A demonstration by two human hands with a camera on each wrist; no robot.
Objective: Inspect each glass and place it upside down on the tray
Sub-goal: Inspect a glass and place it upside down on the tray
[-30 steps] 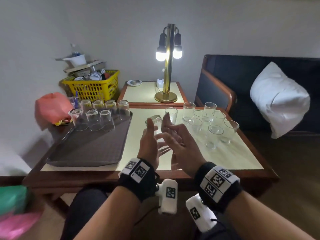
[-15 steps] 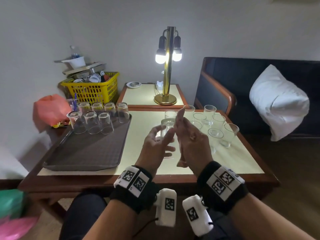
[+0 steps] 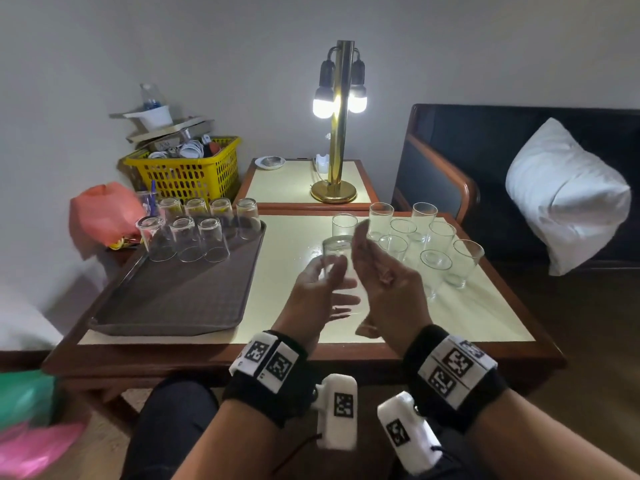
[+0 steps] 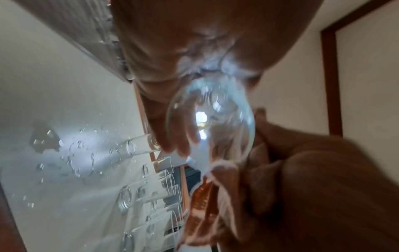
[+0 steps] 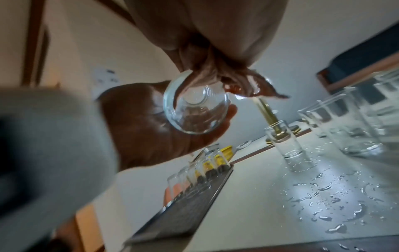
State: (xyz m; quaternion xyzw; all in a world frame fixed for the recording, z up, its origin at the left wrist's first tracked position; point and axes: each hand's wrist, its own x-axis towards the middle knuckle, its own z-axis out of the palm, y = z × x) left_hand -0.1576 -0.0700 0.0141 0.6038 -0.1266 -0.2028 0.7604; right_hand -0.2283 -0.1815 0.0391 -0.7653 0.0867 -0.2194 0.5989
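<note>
A clear glass (image 3: 337, 252) hangs above the middle of the table, its round outline filling the left wrist view (image 4: 209, 122) and the right wrist view (image 5: 195, 109). My left hand (image 3: 322, 289) grips it with thumb and fingers curled round its wall. My right hand (image 3: 381, 275) stands beside it on the right, fingers straight and lying against the glass. The dark brown tray (image 3: 173, 299) lies to the left, with several glasses (image 3: 187, 237) upside down along its far end. Several upright glasses (image 3: 433, 261) stand on the table to the right.
Water drops (image 5: 319, 192) wet the cream tabletop (image 3: 291, 258) under my hands. A lit brass lamp (image 3: 341, 133) stands on a side table behind. A yellow basket (image 3: 194, 171), a red bag (image 3: 104, 213) and a sofa with a white pillow (image 3: 564, 195) surround the table.
The glass has turned from tilted in my left hand to more upright. My right hand went from spread fingers to lying flat against the glass's right side.
</note>
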